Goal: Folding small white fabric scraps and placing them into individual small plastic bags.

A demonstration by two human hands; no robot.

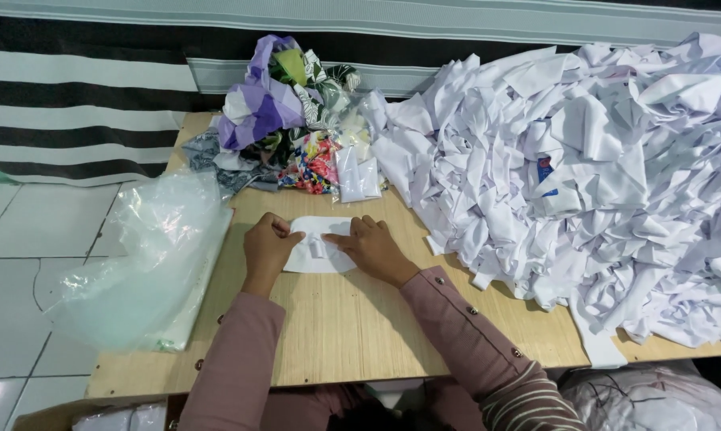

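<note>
Hands first: your left hand (268, 243) rests on the left edge of a small flat white fabric piece (320, 246) lying on the light wooden tabletop (352, 327), its fingers curled and pinching that edge. Your right hand (374, 247) lies on the right side of the piece with fingers stretched toward the small narrow white strip (318, 247) at its middle; it presses rather than grips, as far as the view shows.

Judging by how things lie, you are early in the job: only this one piece is spread out between your hands, and no finished stack shows near them. To the right of your right hand, a very large heap of crumpled white fabric cut-offs (584, 175) covers most of the table, seemingly untouched.

Beyond your hands sits a bundle of coloured cloth scraps (284, 112), purple, green and floral, with two small white folded pieces (357, 177) just in front of it. To the left of your left hand a clear, crinkled plastic bag (157, 255) hangs over the table edge. One small blue label (545, 169) shows in the white heap, with a blue mark just below it; it is too small to make out further.
</note>
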